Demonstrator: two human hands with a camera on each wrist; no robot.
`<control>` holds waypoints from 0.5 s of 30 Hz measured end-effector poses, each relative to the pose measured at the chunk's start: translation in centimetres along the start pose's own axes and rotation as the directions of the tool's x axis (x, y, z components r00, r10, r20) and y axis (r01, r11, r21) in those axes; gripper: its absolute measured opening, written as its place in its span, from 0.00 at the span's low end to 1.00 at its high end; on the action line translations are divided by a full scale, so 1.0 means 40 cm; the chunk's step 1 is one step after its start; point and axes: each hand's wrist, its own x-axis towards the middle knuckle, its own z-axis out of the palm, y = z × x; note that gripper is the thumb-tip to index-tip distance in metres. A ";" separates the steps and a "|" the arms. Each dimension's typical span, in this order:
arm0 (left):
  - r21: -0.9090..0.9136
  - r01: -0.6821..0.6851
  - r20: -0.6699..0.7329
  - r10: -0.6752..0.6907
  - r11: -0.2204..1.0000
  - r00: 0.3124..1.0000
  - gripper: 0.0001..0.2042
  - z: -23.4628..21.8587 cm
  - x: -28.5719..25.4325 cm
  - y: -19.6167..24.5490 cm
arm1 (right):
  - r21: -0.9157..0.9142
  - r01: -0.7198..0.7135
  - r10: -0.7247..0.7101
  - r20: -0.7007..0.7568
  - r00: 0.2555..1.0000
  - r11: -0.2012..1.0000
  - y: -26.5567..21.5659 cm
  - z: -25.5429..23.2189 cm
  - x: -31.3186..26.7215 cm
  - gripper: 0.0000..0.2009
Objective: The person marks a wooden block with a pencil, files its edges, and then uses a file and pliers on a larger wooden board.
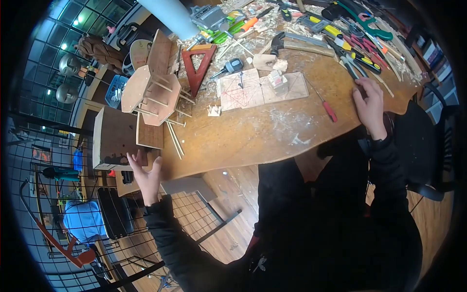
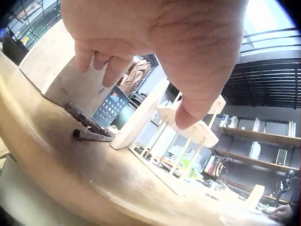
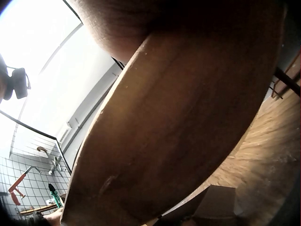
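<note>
My left hand [image 1: 147,180] is at the table's left end, thumb and fingers spread, beside a wooden box [image 1: 116,138]. In the left wrist view this hand [image 2: 160,42] has its fingertips over the box's pale panel [image 2: 80,84]; contact is unclear. A small wooden structure with hexagonal plates and dowel legs [image 1: 158,104] stands behind the hand. My right hand [image 1: 370,104] rests on the table's right part, fingers lightly bent, near plier handles [image 1: 351,65]. The right wrist view shows part of that hand [image 3: 110,30] above the table's edge [image 3: 160,117].
A marked board [image 1: 236,92] and a red-handled screwdriver [image 1: 330,112] lie mid-table. A red triangle [image 1: 197,73], a hammer [image 1: 306,45], several tools and wood shavings cover the back. Thin dowels [image 1: 174,141] lie near the box. A black chair [image 1: 416,146] stands at right.
</note>
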 end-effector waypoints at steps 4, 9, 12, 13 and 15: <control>-0.005 -0.002 -0.040 0.002 1.000 0.999 0.51 0.011 0.007 -0.010 | -0.014 0.019 -0.019 -0.025 1.000 1.000 0.003 0.006 -0.002 0.13; 0.013 0.038 -0.069 -0.037 0.999 0.997 0.43 0.030 0.006 0.010 | -0.005 0.010 -0.010 -0.039 0.999 1.000 -0.006 0.004 -0.003 0.12; -0.119 0.044 -0.042 -0.050 0.992 0.998 0.44 0.045 0.022 -0.074 | 0.007 -0.003 0.004 -0.032 0.999 1.000 -0.017 -0.005 -0.002 0.12; -0.104 0.067 -0.033 -0.070 0.992 0.997 0.44 0.044 0.026 -0.083 | 0.007 0.003 -0.003 -0.035 0.999 1.000 -0.018 -0.005 -0.001 0.11; -0.089 0.084 -0.023 -0.087 0.992 0.996 0.45 0.043 0.034 -0.104 | 0.002 -0.009 0.009 -0.037 0.999 1.000 -0.016 -0.002 -0.004 0.11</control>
